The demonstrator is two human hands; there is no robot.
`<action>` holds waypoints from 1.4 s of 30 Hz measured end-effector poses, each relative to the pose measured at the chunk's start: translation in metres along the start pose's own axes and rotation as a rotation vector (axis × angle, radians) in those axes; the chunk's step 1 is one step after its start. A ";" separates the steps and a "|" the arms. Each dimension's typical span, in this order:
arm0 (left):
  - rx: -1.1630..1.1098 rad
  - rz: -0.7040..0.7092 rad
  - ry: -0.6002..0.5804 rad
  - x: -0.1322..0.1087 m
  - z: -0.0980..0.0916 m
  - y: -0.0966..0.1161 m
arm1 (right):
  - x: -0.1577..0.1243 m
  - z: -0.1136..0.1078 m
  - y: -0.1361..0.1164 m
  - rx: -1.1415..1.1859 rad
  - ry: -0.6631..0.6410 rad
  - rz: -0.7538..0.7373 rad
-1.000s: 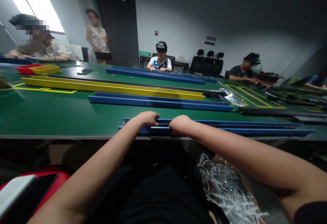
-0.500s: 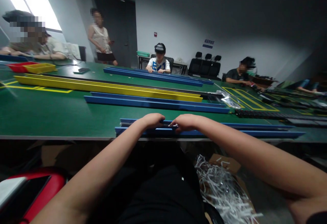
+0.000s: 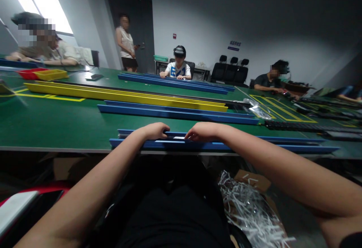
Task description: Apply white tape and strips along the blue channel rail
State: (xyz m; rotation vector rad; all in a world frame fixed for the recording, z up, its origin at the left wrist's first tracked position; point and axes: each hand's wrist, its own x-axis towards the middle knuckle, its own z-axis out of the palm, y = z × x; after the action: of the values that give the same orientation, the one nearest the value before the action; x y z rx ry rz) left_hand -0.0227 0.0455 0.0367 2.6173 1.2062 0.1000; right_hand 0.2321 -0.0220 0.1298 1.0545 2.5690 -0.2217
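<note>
Long blue channel rails [image 3: 268, 149] lie along the front edge of the table. My left hand [image 3: 155, 130] is curled over their left part, thumb toward the right, its fingers partly hidden behind the rail wall. To its right, my right hand [image 3: 201, 131] bends down into the channel with its fingers closed together. A small white strip [image 3: 178, 138] shows in the channel between my hands, close to the right fingertips. Whether those fingertips pinch it or just touch it is too small to tell.
Beyond lie another blue rail [image 3: 181, 115], a yellow rail [image 3: 127, 96] and clear plastic wrap [image 3: 258, 110]. Red [image 3: 32, 73] and yellow trays [image 3: 52, 75] stand at left. White scrap strips [image 3: 249, 206] fill a box below the table. Several people sit or stand around.
My left hand has moved left, away from the right hand, and the rails' left end has shifted left too. More of the white strip shows between my hands.
</note>
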 end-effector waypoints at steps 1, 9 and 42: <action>0.005 -0.010 0.007 0.000 0.000 0.001 | -0.001 0.002 -0.002 -0.082 0.001 0.010; 0.034 -0.041 0.032 0.000 0.003 0.004 | 0.004 0.029 -0.004 -0.277 -0.011 0.138; 0.168 0.043 0.008 0.062 0.020 0.086 | -0.001 0.033 0.011 -0.144 -0.066 0.185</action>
State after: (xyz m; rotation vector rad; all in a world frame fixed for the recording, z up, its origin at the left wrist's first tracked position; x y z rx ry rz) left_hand 0.0849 0.0346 0.0371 2.7902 1.2101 0.0174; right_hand 0.2490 -0.0244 0.0996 1.2001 2.3712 -0.0236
